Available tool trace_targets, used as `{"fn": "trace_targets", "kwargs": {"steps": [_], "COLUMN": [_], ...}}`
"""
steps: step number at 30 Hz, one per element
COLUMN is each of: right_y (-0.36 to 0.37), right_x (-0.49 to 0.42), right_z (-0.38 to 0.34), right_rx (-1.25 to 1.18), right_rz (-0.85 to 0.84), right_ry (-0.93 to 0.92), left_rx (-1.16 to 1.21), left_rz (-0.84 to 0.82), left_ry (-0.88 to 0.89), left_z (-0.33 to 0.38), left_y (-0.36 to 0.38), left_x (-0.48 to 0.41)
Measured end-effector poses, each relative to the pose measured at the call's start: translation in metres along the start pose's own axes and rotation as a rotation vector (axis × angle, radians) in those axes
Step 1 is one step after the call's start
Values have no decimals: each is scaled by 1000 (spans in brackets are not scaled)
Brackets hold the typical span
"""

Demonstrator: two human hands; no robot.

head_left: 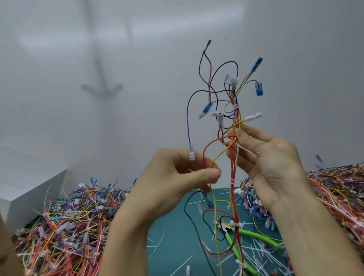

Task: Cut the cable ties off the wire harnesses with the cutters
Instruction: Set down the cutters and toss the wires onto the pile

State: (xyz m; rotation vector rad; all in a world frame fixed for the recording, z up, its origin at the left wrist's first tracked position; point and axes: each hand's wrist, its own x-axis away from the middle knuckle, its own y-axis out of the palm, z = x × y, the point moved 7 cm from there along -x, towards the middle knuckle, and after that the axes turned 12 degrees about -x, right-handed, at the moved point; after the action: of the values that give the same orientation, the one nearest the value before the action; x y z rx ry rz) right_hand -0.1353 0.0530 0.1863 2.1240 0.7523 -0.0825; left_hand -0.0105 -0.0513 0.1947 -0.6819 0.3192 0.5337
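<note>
Cutters [259,237] have glossy green plastic handles; mat [172,224] matt, smooth.

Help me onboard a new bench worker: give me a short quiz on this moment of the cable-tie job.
1. True or false: the right hand holds the cutters.
2. What colour are the cutters' handles? A red, B green, C black.
3. Fill in: the cable tie on the raised harness, between the two hands, is ___ in colour.

Key:
1. False. The cutters lie on the mat; the right hand and the left hand both grip the harness.
2. B.
3. White.
</note>
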Motion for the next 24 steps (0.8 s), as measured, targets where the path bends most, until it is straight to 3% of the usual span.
{"fn": "trace_targets", "kwargs": {"steps": [4,8,11,18,24], "right_y": [-5,-8,-10,-16,-11], "right_x": [-3,-4,-4,-4,-4], "right_z": [-3,-3,-4,-8,-5], "right_rx": [-43,-46,-50,-72,-83], "right_rz": [27,44,61,99,77], "right_ry": [-3,-19,-31,-44,-32], "left_rx": [-10,-118,-114,95,-96], "left_rz": [20,-175,-223,-158,-61], "left_ry": [-49,-66,-101,-111,-51], "left_z": [-5,-12,-17,-22,-13], "left_y": [-1,11,14,6,11], "left_x": [-1,2,3,2,-5]}}
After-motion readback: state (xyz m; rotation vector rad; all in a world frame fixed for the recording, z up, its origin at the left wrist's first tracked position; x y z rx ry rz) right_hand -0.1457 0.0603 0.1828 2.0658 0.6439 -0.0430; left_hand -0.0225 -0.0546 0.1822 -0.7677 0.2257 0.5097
